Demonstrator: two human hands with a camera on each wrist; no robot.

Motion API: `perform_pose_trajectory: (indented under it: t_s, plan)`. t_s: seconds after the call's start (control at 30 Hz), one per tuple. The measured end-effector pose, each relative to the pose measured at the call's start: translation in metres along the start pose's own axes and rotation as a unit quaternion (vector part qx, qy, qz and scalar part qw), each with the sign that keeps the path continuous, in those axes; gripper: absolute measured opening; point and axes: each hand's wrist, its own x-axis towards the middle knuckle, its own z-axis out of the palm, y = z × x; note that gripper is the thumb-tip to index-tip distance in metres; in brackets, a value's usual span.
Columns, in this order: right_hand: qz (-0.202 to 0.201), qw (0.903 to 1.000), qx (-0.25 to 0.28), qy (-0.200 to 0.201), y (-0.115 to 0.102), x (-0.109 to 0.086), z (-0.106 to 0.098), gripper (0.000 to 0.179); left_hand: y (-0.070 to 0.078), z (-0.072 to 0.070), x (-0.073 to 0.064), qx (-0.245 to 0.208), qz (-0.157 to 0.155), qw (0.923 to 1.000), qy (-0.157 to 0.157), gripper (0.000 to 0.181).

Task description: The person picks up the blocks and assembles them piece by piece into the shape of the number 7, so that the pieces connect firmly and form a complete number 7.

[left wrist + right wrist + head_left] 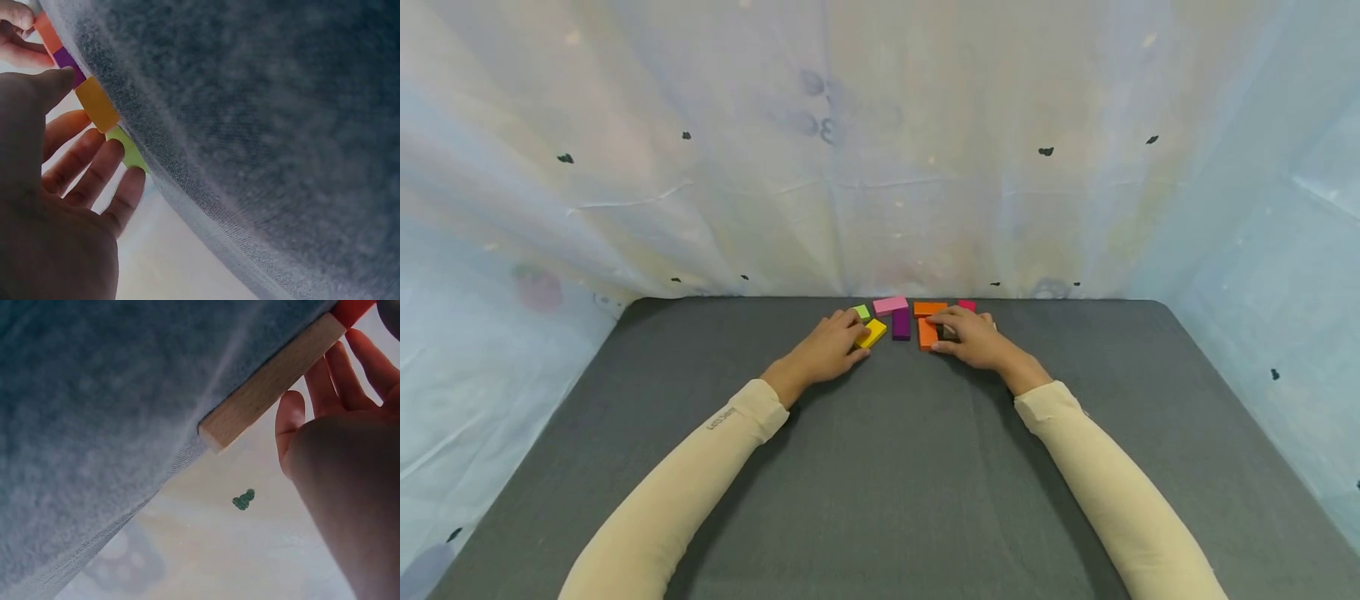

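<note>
In the head view, my left hand (829,350) holds a yellow block (873,333) at its near left side, index finger and thumb about it. The left wrist view shows the yellow block (97,105) beside the thumb and index fingertips, with a green block (127,150) by the other fingers. My right hand (973,340) grips an upright-lying orange block (927,335) between thumb and index finger. Under that hand lies a plain wooden block (275,381), mostly hidden from above. A purple block (901,325) lies between the hands.
Behind are a pink block (891,306), a second orange block (930,309), a red block (967,305) and the green block (861,312). They lie near the far edge of the grey table (895,467). A pale patterned curtain (895,167) hangs right behind it.
</note>
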Motion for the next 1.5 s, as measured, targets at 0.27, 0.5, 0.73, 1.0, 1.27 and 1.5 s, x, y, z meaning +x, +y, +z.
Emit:
perform_pose_trajectory:
  t_s: [0.27,0.5,0.73,1.0,1.27,1.5]
  plan:
    - [0.007,1.0,0.001,-0.001,0.0,0.004,-0.003,0.055,-0.004,0.002,0.006,-0.024,0.001,0.9997,0.005,0.031]
    - [0.009,0.9998,-0.012,-0.015,-0.001,0.005,-0.002,0.06,-0.009,0.001,0.01,-0.043,-0.01,0.9988,-0.02,0.046]
    - [0.017,0.9996,-0.021,-0.011,-0.002,0.004,-0.004,0.06,-0.006,-0.004,0.012,-0.048,0.006,0.997,-0.061,0.066]
    - [0.013,0.9996,-0.018,-0.016,0.001,0.002,-0.003,0.059,-0.005,0.001,0.012,-0.043,0.034,0.9978,-0.037,0.057]
    - [0.012,0.9997,-0.015,-0.014,-0.002,0.002,-0.005,0.058,-0.01,0.001,0.01,-0.061,0.022,0.9971,-0.039,0.064]
    - [0.015,0.9996,-0.015,-0.017,-0.001,0.003,-0.003,0.057,-0.014,0.001,0.01,-0.105,-0.006,0.9933,-0.049,0.063]
